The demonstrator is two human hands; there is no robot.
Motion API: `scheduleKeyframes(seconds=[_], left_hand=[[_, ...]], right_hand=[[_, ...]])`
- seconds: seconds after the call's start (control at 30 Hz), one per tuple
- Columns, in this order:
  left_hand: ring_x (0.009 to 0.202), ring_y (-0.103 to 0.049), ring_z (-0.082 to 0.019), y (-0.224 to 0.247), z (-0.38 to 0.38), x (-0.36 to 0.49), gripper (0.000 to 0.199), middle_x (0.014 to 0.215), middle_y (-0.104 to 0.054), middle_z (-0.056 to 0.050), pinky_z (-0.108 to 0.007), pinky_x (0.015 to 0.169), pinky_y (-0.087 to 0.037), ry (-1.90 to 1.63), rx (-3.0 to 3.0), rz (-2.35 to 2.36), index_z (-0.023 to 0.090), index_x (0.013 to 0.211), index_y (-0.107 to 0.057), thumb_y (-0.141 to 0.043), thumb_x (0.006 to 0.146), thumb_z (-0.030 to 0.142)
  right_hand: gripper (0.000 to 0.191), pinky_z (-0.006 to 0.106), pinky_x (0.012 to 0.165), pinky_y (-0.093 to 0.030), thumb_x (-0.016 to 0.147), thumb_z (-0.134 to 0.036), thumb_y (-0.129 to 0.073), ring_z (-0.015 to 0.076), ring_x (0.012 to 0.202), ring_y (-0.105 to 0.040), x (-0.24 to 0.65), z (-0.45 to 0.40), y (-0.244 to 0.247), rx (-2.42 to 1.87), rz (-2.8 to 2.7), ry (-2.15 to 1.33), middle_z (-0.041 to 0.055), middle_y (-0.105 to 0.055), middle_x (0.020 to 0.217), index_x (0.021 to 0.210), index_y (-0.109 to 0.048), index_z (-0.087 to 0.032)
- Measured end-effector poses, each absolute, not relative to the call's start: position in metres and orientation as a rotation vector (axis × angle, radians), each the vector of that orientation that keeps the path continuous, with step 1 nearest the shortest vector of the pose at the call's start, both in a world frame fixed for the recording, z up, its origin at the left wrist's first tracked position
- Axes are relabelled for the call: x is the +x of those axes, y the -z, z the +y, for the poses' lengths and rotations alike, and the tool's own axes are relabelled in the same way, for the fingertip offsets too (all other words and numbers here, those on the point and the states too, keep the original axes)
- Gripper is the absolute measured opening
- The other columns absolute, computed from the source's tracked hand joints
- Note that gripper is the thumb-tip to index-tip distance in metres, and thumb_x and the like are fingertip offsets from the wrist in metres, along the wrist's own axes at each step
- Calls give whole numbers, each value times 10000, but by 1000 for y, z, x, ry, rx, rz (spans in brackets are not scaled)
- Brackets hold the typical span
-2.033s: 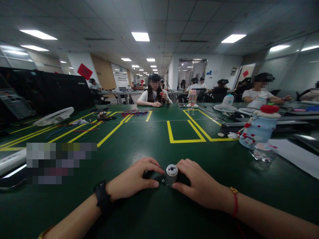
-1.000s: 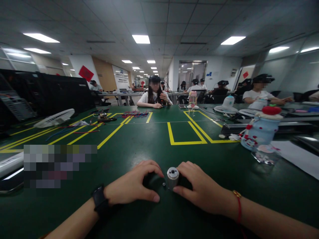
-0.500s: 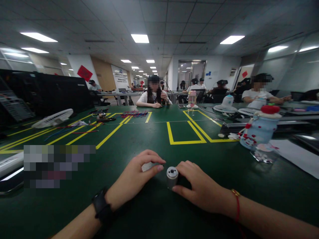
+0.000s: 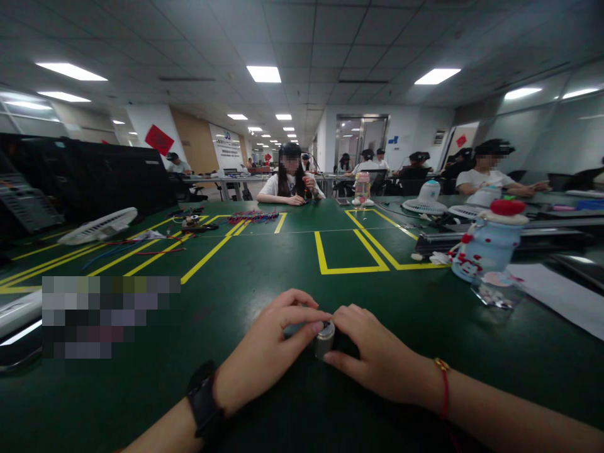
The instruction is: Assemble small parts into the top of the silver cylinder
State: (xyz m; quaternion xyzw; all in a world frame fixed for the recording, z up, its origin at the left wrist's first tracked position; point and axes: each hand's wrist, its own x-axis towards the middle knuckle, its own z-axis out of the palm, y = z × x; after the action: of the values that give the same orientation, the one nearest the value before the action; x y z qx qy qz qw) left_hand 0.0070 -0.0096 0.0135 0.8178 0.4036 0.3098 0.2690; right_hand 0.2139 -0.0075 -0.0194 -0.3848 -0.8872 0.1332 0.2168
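A small silver metal cylinder (image 4: pixel 324 346) stands upright on the green table (image 4: pixel 264 409). My right hand (image 4: pixel 377 355) grips it from the right, thumb at its near side and fingers at its far side. Over its top face, the thumb and fingertips of my left hand (image 4: pixel 276 336) are pinched together. Whatever the left fingertips hold is too small and too covered to make out. They hide part of the cylinder's top.
Beyond the hands, yellow tape (image 4: pixel 353 271) marks the table. A blue bottle (image 4: pixel 488 245), a small clear bag (image 4: pixel 495 294) and white paper (image 4: pixel 557 299) lie to the right. Red and blue wires (image 4: pixel 252 218) are further back. A person (image 4: pixel 290 182) sits opposite.
My left hand has moved right, from beside the cylinder to over its top. The small dark thing at its fingertips is now hidden. My right hand stays around the cylinder.
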Motion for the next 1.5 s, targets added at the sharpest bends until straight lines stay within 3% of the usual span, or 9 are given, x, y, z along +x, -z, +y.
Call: scheduleKeyframes(seconds=[0.3, 0.53, 0.77, 1.03, 1.5], left_hand=[[1039, -554, -202, -9, -3, -4, 331, 1182, -598, -20, -346, 898, -441, -741, 1961, 1087, 320, 1233, -565, -481, 913, 311], [940, -581, -200, 0, 11, -23, 229, 990, -654, -24, -339, 861, -439, -580, 2073, 1220, 208, 963, -662, -470, 902, 316], [842, -555, -162, 7, 9, -20, 165, 1009, -598, -15, -280, 749, -442, -539, 2197, 1157, 227, 966, -658, -530, 865, 245], [905, -546, -171, 8, 8, -21, 171, 1021, -584, -13, -287, 802, -429, -520, 2258, 1132, 241, 978, -659, -544, 855, 211], [943, -570, -187, -10, -3, -1, 220, 1025, -637, -23, -309, 810, -450, -788, 2085, 1191, 251, 1022, -654, -486, 911, 338]], right_hand=[[235, 364, 798, -365, 839, -338, -622, 213, 881, -483, 214, -8, 17, -1076, -2456, -397, 50, -580, 995, 1014, -554, -198], [225, 366, 802, -368, 843, -350, -615, 211, 873, -480, 215, -9, 14, -1083, -2473, -416, 42, -574, 979, 998, -551, -200], [232, 367, 815, -370, 833, -336, -630, 213, 890, -478, 215, -9, 15, -1097, -2472, -408, 39, -571, 993, 1003, -550, -201], [226, 360, 809, -371, 835, -337, -628, 208, 885, -477, 215, -9, 15, -1104, -2474, -417, 32, -568, 984, 999, -547, -203], [229, 357, 784, -370, 839, -347, -623, 208, 863, -474, 215, -8, 17, -1086, -2477, -396, 35, -567, 974, 994, -540, -201]])
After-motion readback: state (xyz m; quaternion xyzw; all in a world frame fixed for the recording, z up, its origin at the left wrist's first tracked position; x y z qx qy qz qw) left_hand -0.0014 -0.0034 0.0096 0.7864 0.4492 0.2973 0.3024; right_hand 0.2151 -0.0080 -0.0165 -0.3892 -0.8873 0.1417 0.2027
